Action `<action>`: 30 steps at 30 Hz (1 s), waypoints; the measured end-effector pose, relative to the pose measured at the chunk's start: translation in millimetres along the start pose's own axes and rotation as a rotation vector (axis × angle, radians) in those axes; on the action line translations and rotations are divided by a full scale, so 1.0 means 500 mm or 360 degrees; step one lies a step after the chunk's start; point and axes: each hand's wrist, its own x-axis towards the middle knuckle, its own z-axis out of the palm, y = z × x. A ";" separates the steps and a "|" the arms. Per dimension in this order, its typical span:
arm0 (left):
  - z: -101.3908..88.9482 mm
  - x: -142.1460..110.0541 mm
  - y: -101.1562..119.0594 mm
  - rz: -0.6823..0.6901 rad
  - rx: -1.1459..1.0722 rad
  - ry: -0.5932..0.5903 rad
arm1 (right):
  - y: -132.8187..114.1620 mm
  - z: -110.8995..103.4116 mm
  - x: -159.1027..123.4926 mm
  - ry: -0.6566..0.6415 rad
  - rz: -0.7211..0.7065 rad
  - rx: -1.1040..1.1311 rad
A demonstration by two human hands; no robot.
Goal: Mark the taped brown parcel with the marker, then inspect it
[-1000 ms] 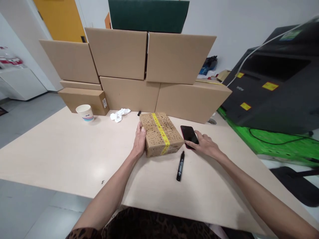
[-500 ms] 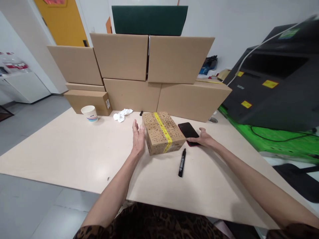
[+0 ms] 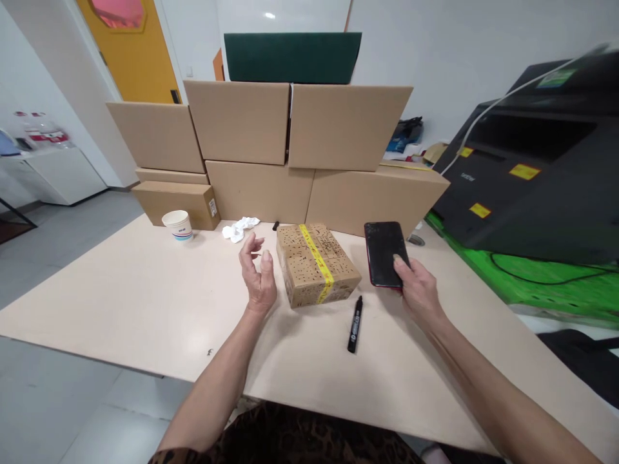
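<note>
Phone (image 3: 384, 254) raised in right hand (image 3: 418, 293), gripped at its lower end.
Left hand (image 3: 258, 280) hovers empty, fingers loose, beside taped box (image 3: 316, 264); a firmer hold would steady it.

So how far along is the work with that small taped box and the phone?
Done: the small brown cardboard box sits sealed with yellow tape and covered in black marks; the black marker pen lies capped beside it on the pale table. In hand: the right hand holds the black smartphone up, while the left hand hovers open beside the box. Left: the phone screen looks dark.
</note>
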 end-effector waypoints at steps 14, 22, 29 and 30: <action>-0.052 -0.093 0.220 -0.0666 0.0046 -0.1485 | -0.077 0.146 -0.227 -0.0356 0.0031 0.0467; -0.074 -0.175 0.174 -0.1111 -0.0483 -0.1245 | -0.064 0.162 -0.248 -0.0498 -0.0139 0.0304; -0.096 -0.197 0.157 -0.1129 -0.0570 -0.1153 | -0.053 0.165 -0.260 -0.0637 -0.0186 0.0266; -0.098 -0.199 0.155 -0.1142 -0.0577 -0.1136 | -0.050 0.166 -0.262 -0.0655 -0.0185 0.0259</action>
